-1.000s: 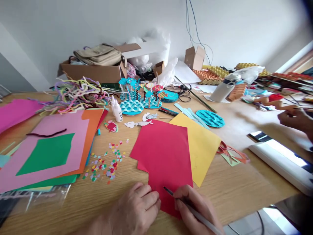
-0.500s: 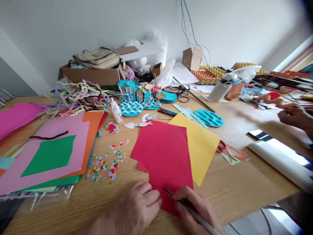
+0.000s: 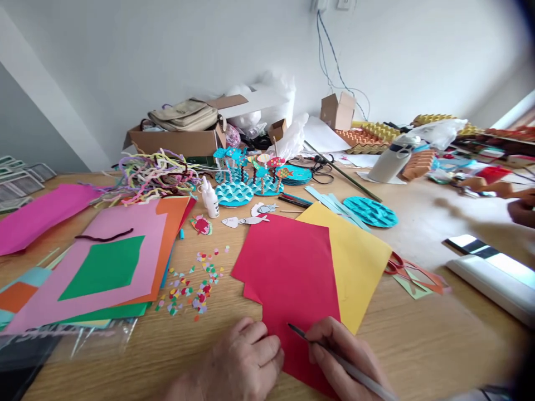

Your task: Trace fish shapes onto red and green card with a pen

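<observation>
A sheet of red paper point(image 3: 292, 262) lies in front of me, partly over a yellow sheet point(image 3: 361, 262); a notch is cut from its left side. My left hand point(image 3: 246, 356) rests with curled fingers on its near left edge, pressing it against the table. My right hand point(image 3: 346, 356) is closed around a grey pen point(image 3: 355, 372), whose dark tip is at the red surface. I cannot make out any line there. Beyond the red sheet lie white fish cut-outs point(image 3: 246, 221), and a red paper fish point(image 3: 202, 225) is left of them.
Paper confetti point(image 3: 204, 289) and coloured sheets point(image 3: 154, 223) are at left, near a white glue bottle point(image 3: 211, 199). Red-handled scissors point(image 3: 397, 264) lie right. Blue wave bases point(image 3: 234, 195) and pipe cleaners point(image 3: 154, 172) stand behind. Another person's hand point(image 3: 522, 211) is at far right, beyond a white device point(image 3: 493, 284).
My view has turned a little left and up, so everything sits further right and lower. Both hands keep almost the same places on the red paper, the pen still held.
</observation>
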A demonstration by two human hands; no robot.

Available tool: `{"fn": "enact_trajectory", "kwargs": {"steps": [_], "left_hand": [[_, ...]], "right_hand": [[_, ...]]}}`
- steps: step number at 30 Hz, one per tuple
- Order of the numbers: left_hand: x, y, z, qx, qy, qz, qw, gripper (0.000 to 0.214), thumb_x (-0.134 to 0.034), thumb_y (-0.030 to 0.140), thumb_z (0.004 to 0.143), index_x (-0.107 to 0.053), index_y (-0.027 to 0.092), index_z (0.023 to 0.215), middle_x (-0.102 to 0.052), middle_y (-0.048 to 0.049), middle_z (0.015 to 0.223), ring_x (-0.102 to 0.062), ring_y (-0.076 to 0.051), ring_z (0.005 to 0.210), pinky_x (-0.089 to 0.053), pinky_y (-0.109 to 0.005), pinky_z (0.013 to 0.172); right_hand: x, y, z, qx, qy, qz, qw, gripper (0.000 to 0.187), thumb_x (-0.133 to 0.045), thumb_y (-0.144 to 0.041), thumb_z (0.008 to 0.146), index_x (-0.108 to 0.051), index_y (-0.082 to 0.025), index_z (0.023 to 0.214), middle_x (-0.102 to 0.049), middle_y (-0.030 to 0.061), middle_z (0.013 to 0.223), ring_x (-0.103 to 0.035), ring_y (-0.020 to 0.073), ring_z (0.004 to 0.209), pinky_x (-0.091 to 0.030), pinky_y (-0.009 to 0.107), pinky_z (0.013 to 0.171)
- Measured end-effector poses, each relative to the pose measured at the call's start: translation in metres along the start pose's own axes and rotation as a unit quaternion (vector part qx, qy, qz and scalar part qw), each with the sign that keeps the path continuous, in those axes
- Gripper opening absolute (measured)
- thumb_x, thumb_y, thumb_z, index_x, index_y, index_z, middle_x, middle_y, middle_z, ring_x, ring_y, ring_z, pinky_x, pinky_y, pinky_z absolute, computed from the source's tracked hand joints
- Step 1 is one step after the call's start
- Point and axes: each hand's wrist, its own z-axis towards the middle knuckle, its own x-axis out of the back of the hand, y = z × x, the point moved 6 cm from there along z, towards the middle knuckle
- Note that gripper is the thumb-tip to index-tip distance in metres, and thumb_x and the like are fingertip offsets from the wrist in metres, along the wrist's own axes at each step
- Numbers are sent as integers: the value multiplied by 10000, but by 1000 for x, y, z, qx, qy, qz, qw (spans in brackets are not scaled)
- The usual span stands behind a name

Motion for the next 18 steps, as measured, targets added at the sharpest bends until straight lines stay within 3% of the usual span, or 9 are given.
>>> {"fn": "enact_trajectory", "kwargs": {"steps": [3, 10, 13, 18], "left_hand": [[10, -1, 0, 11, 75, -16, 997, 260, -349, 121, 967, -606, 139, 927, -613, -41, 826, -516, -162, 729, -428, -313, 688], [26, -1, 6, 20, 80, -47, 996, 377, -249, 102, 1000, -621, 126, 944, -639, -34, 869, -532, -163, 784, -447, -295, 720], [21, -2, 5, 15, 66, -58, 996, 414, -211, 123, 1007, -622, 121, 954, -635, -42, 865, -526, -161, 753, -447, -296, 692], [7, -6, -1, 3, 91, -70, 993, 423, -192, 148, 1003, -612, 141, 960, -612, -49, 856, -511, -164, 732, -426, -300, 668]], "right_hand": [[2, -3, -1, -16, 11, 4, 1000, 146, -426, -193, 810, -534, -221, 716, -561, -37, 567, -527, 124, 507, -413, 196, 497], [-4, -9, -5, 19, 4, -11, 1000, 158, -415, -111, 730, -535, -212, 719, -552, -39, 571, -521, 114, 506, -397, 195, 504], [-5, -6, -7, 18, 10, -12, 1000, 154, -411, -106, 718, -518, -215, 714, -559, -39, 574, -533, 114, 508, -400, 188, 493], [-5, -1, -9, 41, 21, -25, 999, 143, -414, -105, 732, -497, -219, 715, -567, -40, 570, -538, 113, 488, -404, 184, 471]]}}
